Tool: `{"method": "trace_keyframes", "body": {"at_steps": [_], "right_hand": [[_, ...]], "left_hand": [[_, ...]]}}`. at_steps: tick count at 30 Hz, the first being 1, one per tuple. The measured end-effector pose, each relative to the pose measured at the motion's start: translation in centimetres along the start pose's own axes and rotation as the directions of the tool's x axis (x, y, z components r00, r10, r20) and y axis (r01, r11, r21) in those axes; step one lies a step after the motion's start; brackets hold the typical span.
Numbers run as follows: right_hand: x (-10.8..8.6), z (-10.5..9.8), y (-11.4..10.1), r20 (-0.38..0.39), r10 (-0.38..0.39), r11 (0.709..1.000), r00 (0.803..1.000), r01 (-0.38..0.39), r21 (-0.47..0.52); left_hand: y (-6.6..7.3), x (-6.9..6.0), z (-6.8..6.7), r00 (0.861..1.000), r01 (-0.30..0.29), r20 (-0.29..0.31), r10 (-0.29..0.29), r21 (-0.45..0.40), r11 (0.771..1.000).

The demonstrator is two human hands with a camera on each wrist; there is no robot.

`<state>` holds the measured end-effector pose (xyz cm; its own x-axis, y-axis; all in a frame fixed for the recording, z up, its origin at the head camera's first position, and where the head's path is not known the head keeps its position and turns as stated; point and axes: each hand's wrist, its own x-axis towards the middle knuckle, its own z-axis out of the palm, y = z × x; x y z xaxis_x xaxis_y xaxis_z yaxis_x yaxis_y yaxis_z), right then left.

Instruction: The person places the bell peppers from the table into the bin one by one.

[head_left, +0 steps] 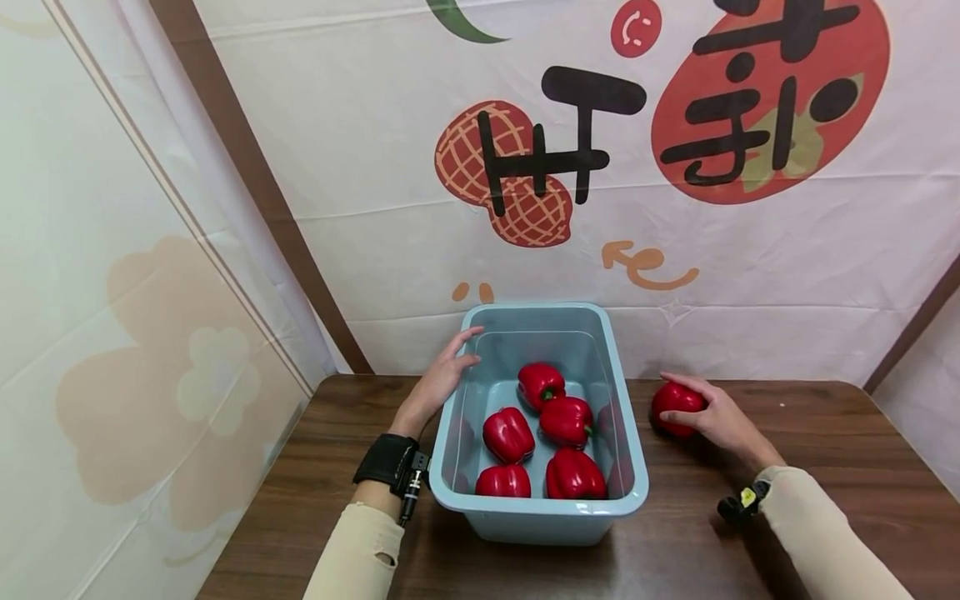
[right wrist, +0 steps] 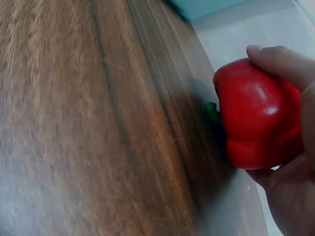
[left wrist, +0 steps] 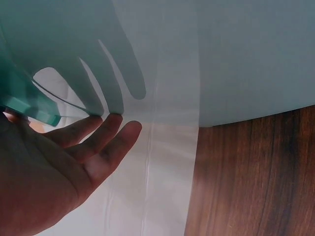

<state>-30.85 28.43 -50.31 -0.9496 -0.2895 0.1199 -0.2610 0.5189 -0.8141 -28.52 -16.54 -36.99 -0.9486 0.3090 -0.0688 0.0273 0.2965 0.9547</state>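
Observation:
A light blue plastic basin [head_left: 540, 527] stands on the table with several red bell peppers [head_left: 573, 475] inside. My left hand [head_left: 435, 383] holds the basin's left rim. Two digits reach over the rim, while other fingers [left wrist: 115, 142] touch the outer wall in the left wrist view. To the right of the basin, my right hand [head_left: 723, 421] grips another red bell pepper [head_left: 677, 408], thumb on one side and fingers on the other. In the right wrist view this bell pepper [right wrist: 258, 118] has its green stem [right wrist: 212, 112] toward the tabletop; whether it touches the wood is unclear.
The brown wooden table [head_left: 697, 550] ends at the back against a printed white cloth wall [head_left: 375, 250]. Another cloth wall [head_left: 150, 375] stands along the left. The basin's far end is close to the back cloth.

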Motion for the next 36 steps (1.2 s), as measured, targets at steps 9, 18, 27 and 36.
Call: {"method": "trace_keyframes", "body": {"at_steps": [9,18,27,36], "right_hand": [[-0.1,0.2,0.1,-0.021,0.016,1.0,1.0,-0.015,0.006],[-0.1,0.6,-0.1,-0.054,0.0,1.0,0.999,-0.001,-0.007],[-0.3,0.6,-0.3,-0.065,-0.035,0.999,0.997,0.034,-0.016],[0.0,1.0,0.3,-0.089,-0.024,1.0,0.996,0.022,-0.023]], "left_hand": [[-2.6,1.8,-0.4,1.0,-0.003,-0.012,0.003,-0.01,1.0],[-3.0,1.8,-0.1,0.998,-0.039,-0.049,0.039,0.005,0.999],[-3.1,1.9,-0.1,0.997,-0.052,-0.051,0.052,0.007,0.999],[-3.2,1.9,-0.1,0.997,-0.044,-0.057,0.046,0.034,0.998]]}}
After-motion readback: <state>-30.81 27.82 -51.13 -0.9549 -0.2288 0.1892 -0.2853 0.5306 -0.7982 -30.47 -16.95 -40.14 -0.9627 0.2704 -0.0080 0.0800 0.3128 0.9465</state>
